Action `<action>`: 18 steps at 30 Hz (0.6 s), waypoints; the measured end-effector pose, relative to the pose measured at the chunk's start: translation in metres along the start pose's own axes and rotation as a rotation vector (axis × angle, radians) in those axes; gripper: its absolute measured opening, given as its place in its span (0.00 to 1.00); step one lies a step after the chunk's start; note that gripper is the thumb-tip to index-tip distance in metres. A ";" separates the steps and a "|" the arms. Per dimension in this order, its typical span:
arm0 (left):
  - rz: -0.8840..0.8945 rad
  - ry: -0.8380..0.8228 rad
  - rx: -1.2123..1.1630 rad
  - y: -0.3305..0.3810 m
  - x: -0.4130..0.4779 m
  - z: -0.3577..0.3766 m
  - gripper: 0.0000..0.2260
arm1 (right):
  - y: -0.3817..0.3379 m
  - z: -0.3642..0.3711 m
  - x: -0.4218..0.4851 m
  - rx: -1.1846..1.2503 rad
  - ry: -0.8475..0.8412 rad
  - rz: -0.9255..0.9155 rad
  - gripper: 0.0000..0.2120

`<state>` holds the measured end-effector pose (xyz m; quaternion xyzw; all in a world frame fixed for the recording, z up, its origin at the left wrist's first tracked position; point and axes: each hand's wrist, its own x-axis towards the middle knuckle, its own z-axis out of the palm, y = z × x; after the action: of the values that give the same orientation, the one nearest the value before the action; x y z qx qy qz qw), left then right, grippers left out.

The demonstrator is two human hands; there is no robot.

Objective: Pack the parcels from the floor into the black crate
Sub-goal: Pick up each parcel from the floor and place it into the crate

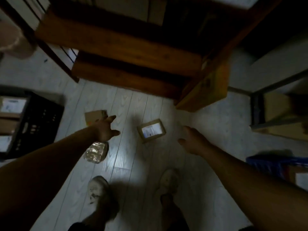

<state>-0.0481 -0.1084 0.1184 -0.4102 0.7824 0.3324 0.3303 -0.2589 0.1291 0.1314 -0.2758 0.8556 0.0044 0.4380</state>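
Three parcels lie on the pale plank floor: a brown cardboard box (95, 116) at centre left, a small box with a white label (152, 130) in the middle, and a shiny bubble-wrap packet (95, 152) nearer my feet. My left hand (106, 129) reaches out with spread fingers above the brown box and holds nothing. Just right of the labelled box hovers my right hand (191, 140), open and empty. At the left edge stands the black crate (41, 120), with labelled boxes inside it.
A wooden shelf unit (136, 64) stands at the back, its lower boards close above the floor. A metal rack with a cardboard box (275, 112) is at the right. A blue crate (273, 165) sits at lower right. My two shoes (98, 189) are below.
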 end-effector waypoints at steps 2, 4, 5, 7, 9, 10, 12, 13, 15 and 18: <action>-0.025 -0.009 -0.072 0.005 0.045 0.033 0.36 | 0.024 0.021 0.055 0.030 -0.016 0.031 0.34; -0.057 -0.033 -0.145 0.006 0.095 0.069 0.36 | 0.045 0.047 0.110 0.039 -0.027 0.055 0.34; -0.069 -0.042 -0.179 0.007 0.120 0.087 0.36 | 0.054 0.061 0.136 0.054 -0.030 0.061 0.35; -0.096 -0.036 -0.240 0.008 0.170 0.125 0.37 | 0.067 0.090 0.189 0.086 -0.032 0.067 0.37; -0.135 -0.014 -0.313 0.011 0.213 0.161 0.37 | 0.075 0.119 0.237 0.124 -0.025 0.059 0.41; -0.149 0.010 -0.367 0.012 0.232 0.178 0.37 | 0.077 0.132 0.260 0.152 -0.019 0.051 0.42; -0.198 0.044 -0.507 0.013 0.270 0.209 0.38 | 0.080 0.160 0.301 0.202 -0.009 0.054 0.44; -0.238 0.048 -0.594 0.012 0.286 0.222 0.41 | 0.081 0.172 0.318 0.214 -0.004 0.061 0.43; -0.315 0.045 -0.756 0.010 0.313 0.245 0.44 | 0.076 0.194 0.349 0.262 0.011 0.097 0.41; -0.319 -0.035 -0.912 0.009 0.341 0.268 0.35 | 0.070 0.217 0.381 0.422 0.057 0.205 0.38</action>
<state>-0.1423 -0.0356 -0.2987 -0.6223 0.4788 0.5935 0.1767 -0.3076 0.0643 -0.3051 -0.0897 0.8732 -0.1379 0.4587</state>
